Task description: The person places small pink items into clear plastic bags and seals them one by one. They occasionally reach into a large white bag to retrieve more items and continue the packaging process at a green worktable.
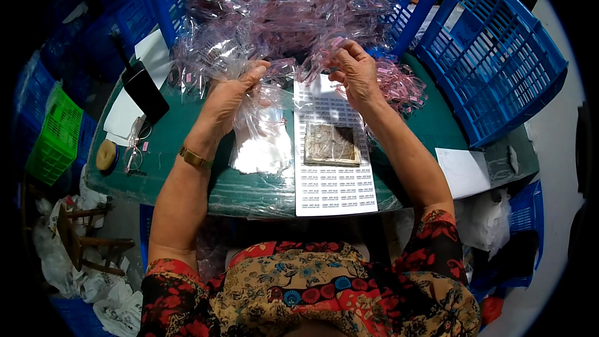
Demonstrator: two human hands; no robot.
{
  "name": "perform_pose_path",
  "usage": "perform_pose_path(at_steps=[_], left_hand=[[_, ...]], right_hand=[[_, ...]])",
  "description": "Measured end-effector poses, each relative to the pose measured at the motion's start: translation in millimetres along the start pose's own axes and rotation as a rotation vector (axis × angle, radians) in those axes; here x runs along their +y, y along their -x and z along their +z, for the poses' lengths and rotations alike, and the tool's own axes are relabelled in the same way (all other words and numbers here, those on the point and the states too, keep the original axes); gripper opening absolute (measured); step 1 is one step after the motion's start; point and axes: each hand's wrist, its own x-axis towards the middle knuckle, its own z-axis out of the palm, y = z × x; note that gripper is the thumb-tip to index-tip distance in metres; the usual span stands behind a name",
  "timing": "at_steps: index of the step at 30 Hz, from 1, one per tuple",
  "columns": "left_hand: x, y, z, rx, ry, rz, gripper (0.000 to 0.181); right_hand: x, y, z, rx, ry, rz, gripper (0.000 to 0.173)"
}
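My left hand point(241, 91), with a gold-coloured watch on its wrist, grips a clear plastic bag point(229, 68) above a stack of clear bags point(262, 145). To its right, my right hand point(353, 72) pinches pink-tinted eyeglasses point(323, 58) between thumb and fingers. Below it on the table lies a printed label sheet point(334, 192), with a worn, tape-covered block point(331, 144) on it. Beside my right hand is a heap of pink eyeglasses point(402, 86). A large pile of bagged glasses point(290, 14) rises behind both hands.
A black handheld radio point(145, 91), loose eyeglasses point(134, 157) and a round sponge point(107, 155) are on the green table's left. A blue plastic crate point(498, 51) stands tilted at right, near white paper point(463, 172). A green crate point(55, 135) and a wooden stool point(93, 238) are at left.
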Motion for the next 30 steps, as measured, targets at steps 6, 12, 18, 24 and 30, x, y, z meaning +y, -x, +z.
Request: perform_pose_path(at_steps=[6,12,18,24,30], left_hand=[[0,3,2,-0.106,-0.029,-0.116,0.039],[-9,6,12,-0.111,0.106,-0.302,0.041],[-11,3,10,-0.016,0.29,-0.294,0.032],[-14,-2,2,0.155,0.343,-0.123,0.023],[-13,-4,1,0.219,0.297,0.061,0.031]], right_hand=[[2,9,-1,-0.003,-0.165,0.016,0.009],[15,24,14,-0.084,-0.18,0.024,0.012],[19,32,19,-0.166,-0.104,0.026,0.02],[10,36,25,-0.145,-0.097,0.013,0.045],[2,36,22,-0.016,-0.101,-0.145,0.04]])
